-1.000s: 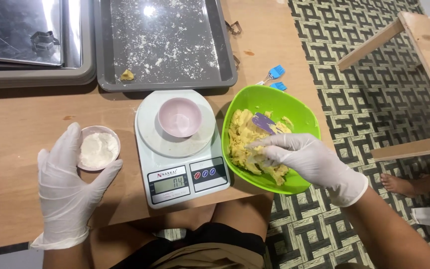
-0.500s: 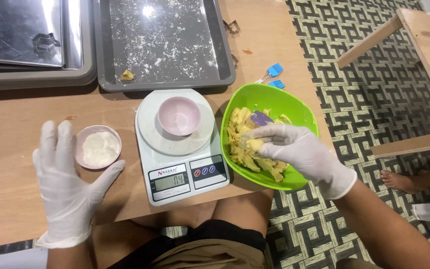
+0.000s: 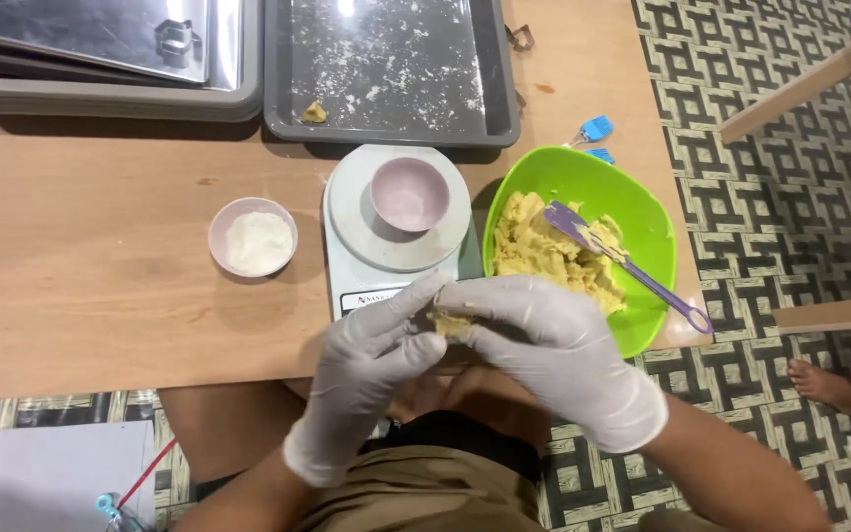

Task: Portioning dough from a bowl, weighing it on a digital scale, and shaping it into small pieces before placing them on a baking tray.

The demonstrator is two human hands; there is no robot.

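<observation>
Head view: small lump of yellow dough [image 3: 448, 322] is pinched betw. left hand [image 3: 371, 369] & right hand [image 3: 544, 340], both grips closed on it, above surface [image 3: 100, 276] edge, in front of the kitchen scale [image 3: 398, 232], beside green bowl [image 3: 642, 212].

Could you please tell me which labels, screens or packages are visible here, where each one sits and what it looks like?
Label strip: on the front panel of the white kitchen scale, at the wooden table's middle; a narrow white band with small dark print, showing just above the left hand.
Screen: the scale's display is hidden behind the left hand and right hand, which pinch a piece of yellow dough.
Packages: none in view.
</observation>
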